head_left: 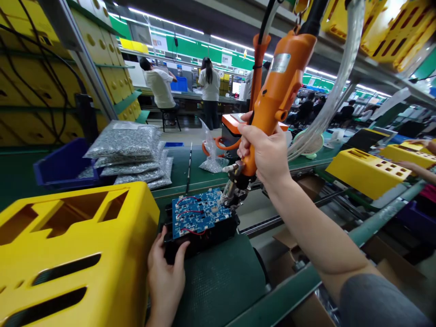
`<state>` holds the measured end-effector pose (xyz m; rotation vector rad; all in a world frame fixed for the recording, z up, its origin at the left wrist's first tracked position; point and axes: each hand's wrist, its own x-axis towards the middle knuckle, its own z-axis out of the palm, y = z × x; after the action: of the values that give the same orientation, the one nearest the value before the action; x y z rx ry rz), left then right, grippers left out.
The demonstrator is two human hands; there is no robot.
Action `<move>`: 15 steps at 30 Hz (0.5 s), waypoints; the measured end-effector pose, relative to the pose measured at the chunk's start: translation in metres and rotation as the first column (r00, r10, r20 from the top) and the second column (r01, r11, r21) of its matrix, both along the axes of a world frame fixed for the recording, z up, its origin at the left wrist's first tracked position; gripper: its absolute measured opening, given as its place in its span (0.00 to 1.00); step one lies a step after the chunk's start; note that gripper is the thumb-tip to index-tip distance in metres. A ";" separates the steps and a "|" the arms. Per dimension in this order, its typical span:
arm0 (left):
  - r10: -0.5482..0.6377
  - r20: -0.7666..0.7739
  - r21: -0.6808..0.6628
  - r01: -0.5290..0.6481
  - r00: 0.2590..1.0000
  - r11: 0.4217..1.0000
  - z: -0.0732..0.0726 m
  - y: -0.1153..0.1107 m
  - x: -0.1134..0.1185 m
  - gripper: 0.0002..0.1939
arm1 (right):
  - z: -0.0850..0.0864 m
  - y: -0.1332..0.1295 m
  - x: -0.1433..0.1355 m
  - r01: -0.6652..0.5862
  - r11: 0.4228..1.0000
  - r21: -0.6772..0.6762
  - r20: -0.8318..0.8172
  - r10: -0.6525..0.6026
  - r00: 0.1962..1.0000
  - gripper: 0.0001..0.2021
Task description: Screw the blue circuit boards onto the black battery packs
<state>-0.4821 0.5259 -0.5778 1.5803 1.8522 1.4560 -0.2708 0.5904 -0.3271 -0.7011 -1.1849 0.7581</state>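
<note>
My right hand (267, 150) is wrapped round an orange electric screwdriver (281, 77), whose metal tip meets the right edge of a blue circuit board (199, 211). The board, with thin red wires on it, lies on a black base (204, 240). My left hand (168, 268) grips the near left corner of that base, thumb in front and fingers at the side. Just left of this hand stands a large yellow housing (136, 254) with slots and openings.
Silvery bags (126, 145) are stacked beside a blue bin (61, 168) at the back left. A small clear bag (214, 163) lies behind the board. Yellow housings (366, 172) sit along the line at right, near another person's hand (410, 167). People stand and sit farther back.
</note>
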 end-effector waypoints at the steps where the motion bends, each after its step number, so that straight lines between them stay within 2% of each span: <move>1: -0.001 -0.005 0.000 0.001 1.000 1.000 0.000 0.000 0.000 0.34 | -0.001 0.000 0.000 -0.003 1.000 -0.003 0.001 0.003 1.000 0.10; 7: -0.009 -0.031 0.042 0.011 0.999 0.999 0.000 0.001 0.001 0.34 | -0.007 0.002 -0.003 -0.007 0.999 -0.033 0.008 0.008 1.000 0.10; 15: 0.020 -0.090 0.047 -0.016 0.996 0.999 0.003 0.002 0.001 0.35 | -0.010 0.001 -0.007 -0.057 0.998 -0.001 0.002 0.057 0.998 0.07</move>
<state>-0.4811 0.5275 -0.5753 1.6814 1.9000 1.4682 -0.2773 0.5909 -0.3375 -0.6711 -1.2106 0.8057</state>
